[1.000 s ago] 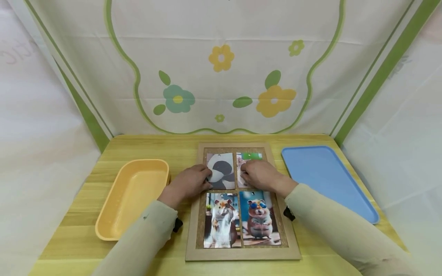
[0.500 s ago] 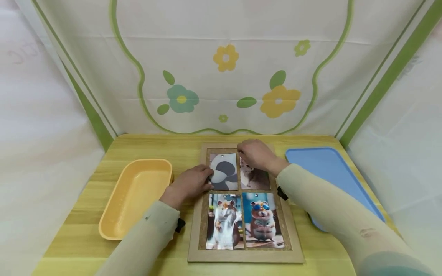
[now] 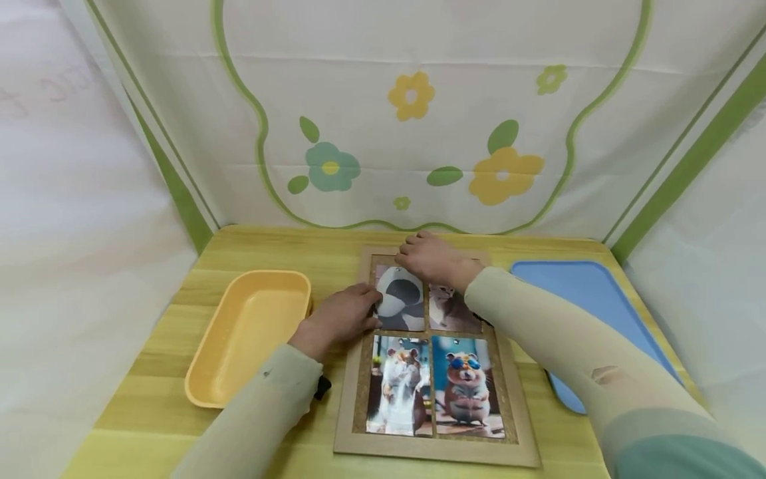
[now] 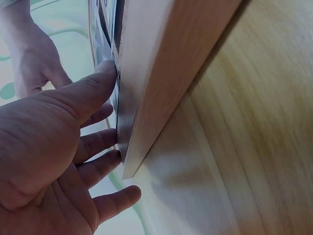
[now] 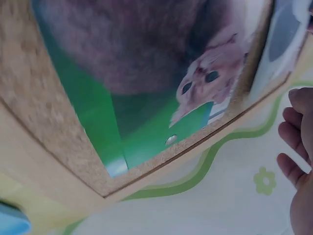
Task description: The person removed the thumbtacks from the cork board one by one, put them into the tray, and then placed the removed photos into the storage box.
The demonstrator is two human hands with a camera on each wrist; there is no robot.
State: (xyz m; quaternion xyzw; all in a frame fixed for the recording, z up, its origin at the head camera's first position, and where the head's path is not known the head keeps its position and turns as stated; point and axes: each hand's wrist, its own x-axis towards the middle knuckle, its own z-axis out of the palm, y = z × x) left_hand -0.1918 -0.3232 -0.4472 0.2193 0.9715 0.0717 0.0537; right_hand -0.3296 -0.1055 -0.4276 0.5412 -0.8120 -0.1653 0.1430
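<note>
A wood-framed cork board (image 3: 437, 450) lies on the table with several photos on it. My left hand (image 3: 342, 314) is at the left edge of the upper-left grey-and-white photo (image 3: 408, 315); its thumb touches the photo's edge, and its other fingers lie loosely along the frame in the left wrist view. My right hand (image 3: 429, 259) is over the board's top edge, fingertips close to that photo's top and its shiny pin (image 3: 398, 269). The upper-right cat photo (image 3: 450, 314), partly under my right forearm, shows a pin (image 5: 170, 140) in the right wrist view.
Below are two hamster photos, one glossy with glare (image 3: 396, 400), one with blue sunglasses (image 3: 468, 392). A yellow tub (image 3: 251, 332) stands left of the board. The blue tray (image 3: 568, 286) on the right is partly covered by my right sleeve. A flower-printed cloth (image 3: 359, 86) hangs behind.
My right hand has moved from the cat photo up to the board's top edge, then left toward the grey-and-white photo's top. My left hand keeps its place. The head view has shifted slightly.
</note>
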